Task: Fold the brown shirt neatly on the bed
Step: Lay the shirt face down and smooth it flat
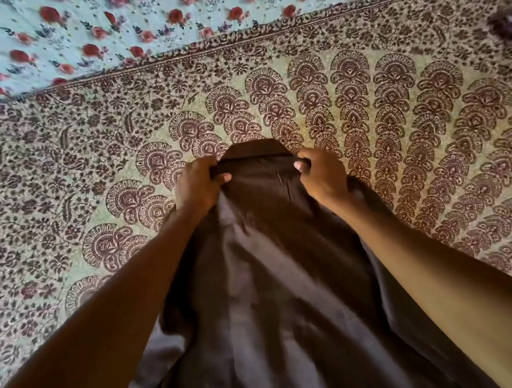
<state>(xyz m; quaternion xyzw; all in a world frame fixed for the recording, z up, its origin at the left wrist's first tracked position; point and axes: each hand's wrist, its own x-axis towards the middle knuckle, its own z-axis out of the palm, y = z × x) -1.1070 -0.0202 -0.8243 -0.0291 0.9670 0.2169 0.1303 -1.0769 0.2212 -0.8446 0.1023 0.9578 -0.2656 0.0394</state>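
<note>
Left hand grip: left hand (197, 183) is curled tight around the top edge of the brown shirt (275, 287), thumb laid over the near face of the cloth, the other fingers wrapped behind it.
Right hand grip: right hand (321, 175) is closed the same way on the other end of that top edge, thumb tip showing on the cloth.
Span between hands: the edge runs taut and roughly level from one fist to the other; a folded band, seemingly the collar, rises just above it.
Shirt position: held up over the bed and hanging down toward the person between both bare forearms, spreading wider toward the bottom of the view; whether its lower part rests on the bed cannot be told.
Shirt material: plain dark brown, smooth, with long soft vertical creases.
Bedspread (398, 113): cream cloth printed with dense maroon fan and leaf motifs, lying flat, with open room on both sides of the shirt.
Far edge: a pale blue sheet (132, 13) with red roses borders the bedspread.
Far right: a small dark object (509, 23), too blurred to identify.
</note>
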